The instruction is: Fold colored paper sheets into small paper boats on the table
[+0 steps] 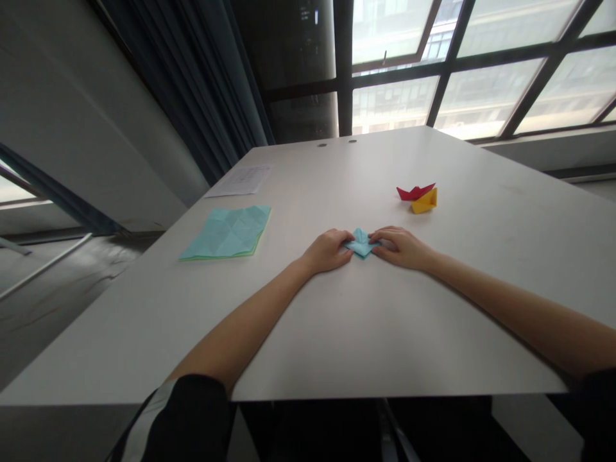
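Note:
A small folded light-blue origami paper point(362, 246) lies low over the white table, between my two hands. My left hand point(330, 250) pinches its left corner, thumb and fingers closed on it. On the opposite side my right hand point(400, 248) grips the right corner between thumb and fingertips. The paper has a raised peak at its middle and a pointed lower edge; its outer corners are hidden under my fingers. Just beyond my right hand sit a red paper boat point(414, 192) and a yellow paper boat point(425, 201), touching each other.
Left of my hands lies a stack of creased paper sheets point(228, 232), light blue on top with green beneath. Behind it is a printed white sheet point(240, 180). The white table point(308, 321) reaches toward the windows; a dark blue curtain point(192, 77) hangs at its far left.

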The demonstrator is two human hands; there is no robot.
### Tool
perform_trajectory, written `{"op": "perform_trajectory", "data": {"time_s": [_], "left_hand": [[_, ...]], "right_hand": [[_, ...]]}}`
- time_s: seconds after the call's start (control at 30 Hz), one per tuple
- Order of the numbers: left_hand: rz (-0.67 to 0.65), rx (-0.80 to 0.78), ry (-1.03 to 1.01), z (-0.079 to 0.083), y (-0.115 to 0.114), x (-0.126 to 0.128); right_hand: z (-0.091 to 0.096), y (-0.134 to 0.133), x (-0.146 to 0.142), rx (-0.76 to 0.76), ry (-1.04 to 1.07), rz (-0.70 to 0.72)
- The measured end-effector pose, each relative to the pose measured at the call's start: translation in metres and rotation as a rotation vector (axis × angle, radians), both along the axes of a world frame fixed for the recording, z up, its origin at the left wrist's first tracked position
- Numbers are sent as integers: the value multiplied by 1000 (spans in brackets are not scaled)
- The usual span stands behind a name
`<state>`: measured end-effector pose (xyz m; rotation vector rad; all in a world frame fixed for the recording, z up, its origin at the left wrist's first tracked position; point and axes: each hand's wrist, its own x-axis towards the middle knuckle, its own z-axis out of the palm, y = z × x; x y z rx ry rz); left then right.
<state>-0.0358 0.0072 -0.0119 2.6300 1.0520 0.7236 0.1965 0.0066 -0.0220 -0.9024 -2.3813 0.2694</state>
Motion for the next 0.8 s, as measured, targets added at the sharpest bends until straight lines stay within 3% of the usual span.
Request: {"op": "perform_trajectory", "data": {"time_s": [0.17, 0.47, 0.7, 0.8], "left_hand": [[5, -14, -35, 2, -2, 2], [104, -196, -209, -6, -2, 8], [-19, -10, -36, -7, 0, 9], [-1, 41, 74, -9, 0, 9]], "right_hand": [[1, 0, -1, -6, 6, -39], [-1, -2, 1, -48, 84, -181], [-3, 1, 0, 25, 31, -92], [-5, 3, 0, 60, 10, -61]]}}
